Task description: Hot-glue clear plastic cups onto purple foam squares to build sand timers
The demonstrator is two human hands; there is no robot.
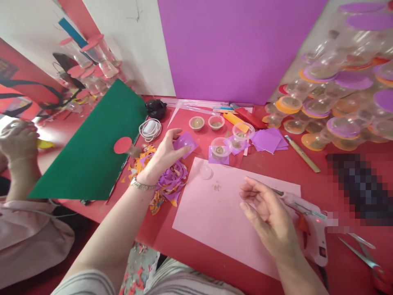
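My left hand (167, 153) curls its thumb and fingertips around a small clear plastic cup (185, 141) on a purple paper square (194, 144). The palm hides part of both. Over the pink sheet (211, 221), my right hand (267, 213) is raised with its fingers apart and nothing in them. Close beside it on the right lies a pink glue gun (316, 233) with a small red light. A small clear disc-like piece (206, 172) rests on the sheet's upper left part.
Purple and orange paper scraps (172, 180) lie beside my left wrist. Cups of sand (196, 123) stand behind. Purple squares (267, 139), a pencil-like stick (302, 153) and scissors (365, 256) are at right. A green board (98, 147) leans left; another person's hand (18, 141) is beyond it.
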